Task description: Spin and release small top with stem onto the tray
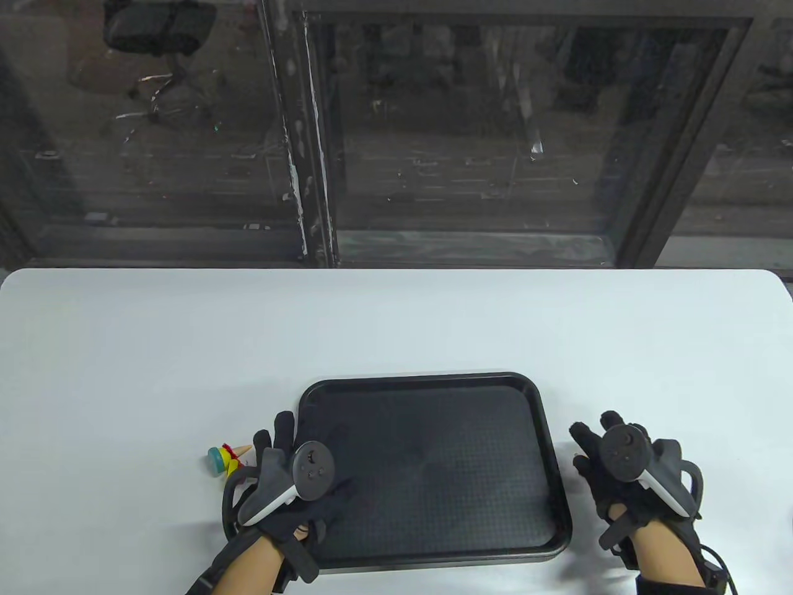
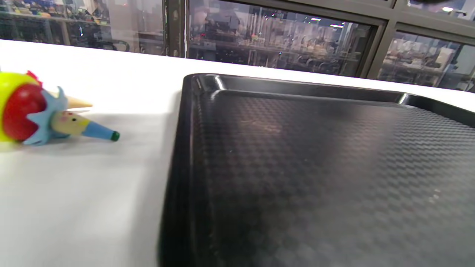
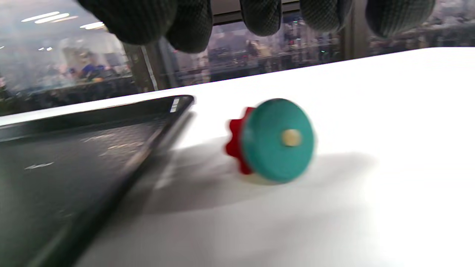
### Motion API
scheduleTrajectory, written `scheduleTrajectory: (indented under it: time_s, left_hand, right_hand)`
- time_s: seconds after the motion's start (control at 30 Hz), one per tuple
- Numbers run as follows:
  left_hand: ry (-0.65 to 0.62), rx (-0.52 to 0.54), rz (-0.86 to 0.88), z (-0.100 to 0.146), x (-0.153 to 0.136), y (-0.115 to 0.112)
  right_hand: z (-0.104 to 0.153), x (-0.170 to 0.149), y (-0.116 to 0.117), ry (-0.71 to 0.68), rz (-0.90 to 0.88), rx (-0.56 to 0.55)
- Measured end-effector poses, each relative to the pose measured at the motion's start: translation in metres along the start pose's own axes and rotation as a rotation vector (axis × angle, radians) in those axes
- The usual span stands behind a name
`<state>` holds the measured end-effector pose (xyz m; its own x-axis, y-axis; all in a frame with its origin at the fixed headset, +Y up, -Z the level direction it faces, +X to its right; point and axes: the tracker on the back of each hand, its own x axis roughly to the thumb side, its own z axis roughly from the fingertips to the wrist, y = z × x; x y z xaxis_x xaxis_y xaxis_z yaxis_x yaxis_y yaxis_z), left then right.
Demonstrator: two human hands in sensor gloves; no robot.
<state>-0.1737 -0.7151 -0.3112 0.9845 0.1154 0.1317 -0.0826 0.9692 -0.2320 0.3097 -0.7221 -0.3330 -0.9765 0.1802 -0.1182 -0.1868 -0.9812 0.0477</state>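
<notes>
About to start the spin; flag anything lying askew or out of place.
Two tops lie tipped on their sides on the white table, none on the black tray: a colourful stemmed top left of it, and a teal-and-red top right of it, under the right hand.

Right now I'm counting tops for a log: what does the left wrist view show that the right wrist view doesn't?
Only the left wrist view shows two tops lying on their sides left of the tray: a star-collared top with a blue stem, and behind it a plain wooden cone tip. Only the right wrist view shows a teal-and-red top tipped over right of the tray, under the right hand. Both show the black tray and white table.
</notes>
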Motion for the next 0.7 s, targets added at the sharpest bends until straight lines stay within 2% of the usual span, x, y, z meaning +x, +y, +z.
scheduleTrajectory:
  time_s: [0.07,0.17,0.47,0.63,0.7]
  left_hand:
    - [0.018,-0.016,0.014,-0.001,-0.003,-0.002]
    - [0.036,-0.026,0.006,-0.002,-0.006,-0.003]
    - [0.087,-0.049,-0.021,0.000,-0.014,-0.008]
    - [0.094,-0.041,-0.003,0.003,-0.017,-0.008]
    - [0.091,-0.029,0.009,0.005,-0.018,-0.006]
  right_hand:
    - [-0.005,-0.011,0.007,0.050,0.006,0.043]
    - [-0.011,-0.006,0.020,0.073,0.100,0.106]
    - [-0.021,0.027,0.042,0.142,0.408,0.034]
    - [-0.022,0.021,0.044,0.162,0.356,0.094]
    - [-0.021,0.016,0.039,0.162,0.306,0.067]
